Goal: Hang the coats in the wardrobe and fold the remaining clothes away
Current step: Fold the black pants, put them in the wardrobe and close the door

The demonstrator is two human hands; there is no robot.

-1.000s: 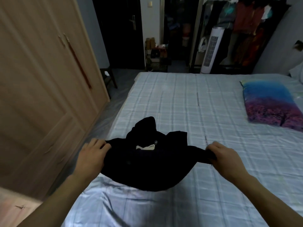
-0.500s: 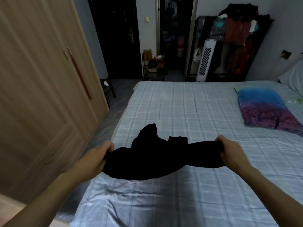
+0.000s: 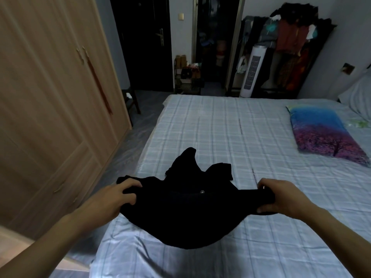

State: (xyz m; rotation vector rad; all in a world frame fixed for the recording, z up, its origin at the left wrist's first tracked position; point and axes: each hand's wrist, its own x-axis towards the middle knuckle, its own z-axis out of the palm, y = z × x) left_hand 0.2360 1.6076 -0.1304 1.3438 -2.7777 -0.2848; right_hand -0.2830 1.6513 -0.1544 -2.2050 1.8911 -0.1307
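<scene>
Filling the lower right of the view, the bed (image 3: 220, 127) carries a pale checked sheet; the wardrobe (image 3: 50, 107) stands shut at left, its top cut off; a black garment (image 3: 180, 213) is stretched above the bed's near edge, its far part draped on the sheet, its shape hard to read in the dim light; the left hand (image 3: 112, 199) grips one end, the right hand (image 3: 281, 197) grips the other, fingertips buried in cloth.
</scene>
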